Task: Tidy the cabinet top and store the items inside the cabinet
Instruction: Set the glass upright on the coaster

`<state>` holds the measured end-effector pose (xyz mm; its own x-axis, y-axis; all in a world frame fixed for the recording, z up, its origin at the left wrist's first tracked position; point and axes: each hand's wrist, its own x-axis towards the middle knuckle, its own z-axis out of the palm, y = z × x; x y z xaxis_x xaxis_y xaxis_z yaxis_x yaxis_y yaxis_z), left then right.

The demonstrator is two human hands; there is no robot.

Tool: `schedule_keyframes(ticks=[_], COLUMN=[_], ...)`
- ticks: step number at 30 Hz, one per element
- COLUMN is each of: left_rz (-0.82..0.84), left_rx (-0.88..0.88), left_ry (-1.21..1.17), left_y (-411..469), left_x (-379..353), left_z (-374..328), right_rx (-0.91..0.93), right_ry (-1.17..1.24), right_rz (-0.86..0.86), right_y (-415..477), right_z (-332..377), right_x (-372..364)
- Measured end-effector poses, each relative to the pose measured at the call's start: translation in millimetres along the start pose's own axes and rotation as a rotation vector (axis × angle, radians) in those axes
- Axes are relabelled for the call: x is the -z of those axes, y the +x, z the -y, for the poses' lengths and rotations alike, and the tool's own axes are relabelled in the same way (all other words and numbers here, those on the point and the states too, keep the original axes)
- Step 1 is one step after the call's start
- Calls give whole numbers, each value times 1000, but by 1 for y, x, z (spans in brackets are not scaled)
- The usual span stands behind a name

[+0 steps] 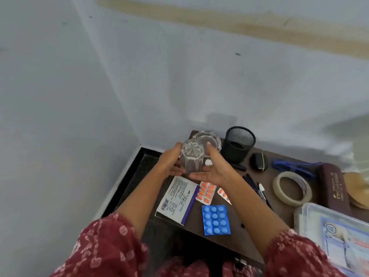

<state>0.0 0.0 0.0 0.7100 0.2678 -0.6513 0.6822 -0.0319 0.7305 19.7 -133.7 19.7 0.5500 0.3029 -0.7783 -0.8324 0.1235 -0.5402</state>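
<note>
A clear cut-glass tumbler (191, 156) is held tilted above the back left corner of the brown cabinet top (246, 213). My left hand (169, 161) grips its left side, thumb on top and fingers underneath. My right hand (212, 168) wraps its right side, thumb up along the glass and fingers beneath its lower end. Just behind the tumbler a glass ashtray (211, 139) stands on the cabinet top. The cabinet's inside is out of view.
On the top lie a black mesh pen cup (238, 144), small black case (258, 161), blue glasses (295, 166), tape roll (291, 188), maroon case (333, 188), pens (257, 189), a white box (177, 198), orange pill strips (206, 193), a blue blister pack (215, 219) and a plastic box (335, 232). Walls stand left and behind.
</note>
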Motion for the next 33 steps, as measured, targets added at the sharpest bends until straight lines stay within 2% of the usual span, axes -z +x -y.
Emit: schedule_keyframes(ticks=[3, 10, 17, 22, 26, 29, 33], left_rz=[42, 58, 154, 198, 236, 354, 463], left_rx=[16, -69, -156, -232, -310, -324, -367], left_ry=[56, 113, 45, -72, -167, -270, -291], left_y=[-6, -16, -23, -24, -12, -3, 2], left_x=[3, 5, 24, 35, 35, 32, 24], left_z=[-9, -17, -36, -59, -73, -75, -73], right_rx=[-89, -68, -134, 19, 181, 356, 467], right_ry=[106, 197, 239, 32, -13, 14, -174], right_rz=[59, 66, 226, 195, 145, 155, 202], right_y=[2, 1, -24, -40, -38, -28, -16], right_z=[1, 11, 29, 52, 68, 76, 88], right_x=[-7, -13, -22, -29, -34, -30, -13])
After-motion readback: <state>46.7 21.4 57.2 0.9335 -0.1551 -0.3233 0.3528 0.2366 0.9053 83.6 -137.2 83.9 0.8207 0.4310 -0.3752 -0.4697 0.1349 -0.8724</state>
